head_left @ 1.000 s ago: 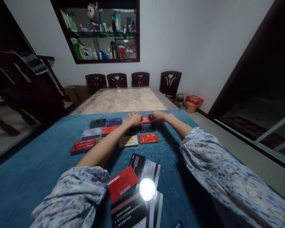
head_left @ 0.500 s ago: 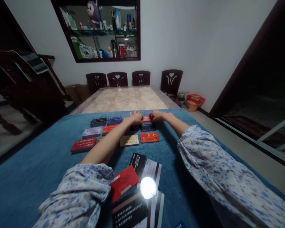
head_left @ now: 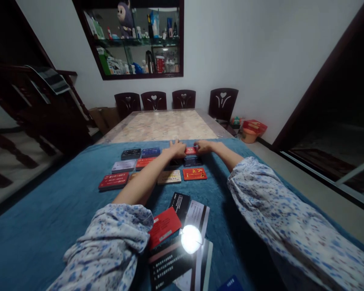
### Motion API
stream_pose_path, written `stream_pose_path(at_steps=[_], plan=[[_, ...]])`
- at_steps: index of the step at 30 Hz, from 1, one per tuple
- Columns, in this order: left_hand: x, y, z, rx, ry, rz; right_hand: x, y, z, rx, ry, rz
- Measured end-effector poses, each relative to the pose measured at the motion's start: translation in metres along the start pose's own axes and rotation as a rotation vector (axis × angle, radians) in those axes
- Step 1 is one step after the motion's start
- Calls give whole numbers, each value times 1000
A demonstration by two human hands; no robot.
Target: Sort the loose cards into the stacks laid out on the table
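Observation:
At the back right of a grid of cards, a red card [head_left: 191, 150] lies between my two hands. My left hand [head_left: 178, 149] is at its left edge, some fingers spread out towards the far side. My right hand [head_left: 204, 146] has its fingers bent in against the right edge of the same card. Just in front are a dark blue card [head_left: 193, 162] and a red-and-gold card [head_left: 194, 174]. A cream card [head_left: 169, 177] lies beside that one. My left forearm hides part of the middle of the grid.
Card stacks at the left include dark red [head_left: 113, 181], silver [head_left: 124, 166], black [head_left: 131, 153] and blue [head_left: 151, 152]. Loose overlapping cards lie close to me, among them a red card [head_left: 164, 227] and a large black card [head_left: 166, 264]. A blue cloth [head_left: 69, 194] covers the near table.
The view has shifted slightly, moving everything a little to the right. Both hands stay at the sides of the same red card. More of a blue card shows at the bottom edge.

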State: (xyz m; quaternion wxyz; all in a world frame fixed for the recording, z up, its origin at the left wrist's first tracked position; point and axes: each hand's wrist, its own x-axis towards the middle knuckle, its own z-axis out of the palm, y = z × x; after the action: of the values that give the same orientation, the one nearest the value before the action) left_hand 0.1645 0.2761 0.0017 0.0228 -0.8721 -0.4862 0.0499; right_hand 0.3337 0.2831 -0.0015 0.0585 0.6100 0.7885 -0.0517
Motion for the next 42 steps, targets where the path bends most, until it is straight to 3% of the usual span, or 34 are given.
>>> stream_pose_path(at_steps=[5,12,17,29,42], plan=[[-10,0,-8,15,26,9,-7,4,2,27,40,3],[-42,12,-16,84,182,89,-30,6,1,19,142,-15],[-66,20,-10,49,274,141,-56,3,0,8,210,-52],[-141,33,3,-25,347,146,-141,-16,14,-37,353,-237],[-213,42,25,-137,386,188,-215,-32,52,59,430,-393]])
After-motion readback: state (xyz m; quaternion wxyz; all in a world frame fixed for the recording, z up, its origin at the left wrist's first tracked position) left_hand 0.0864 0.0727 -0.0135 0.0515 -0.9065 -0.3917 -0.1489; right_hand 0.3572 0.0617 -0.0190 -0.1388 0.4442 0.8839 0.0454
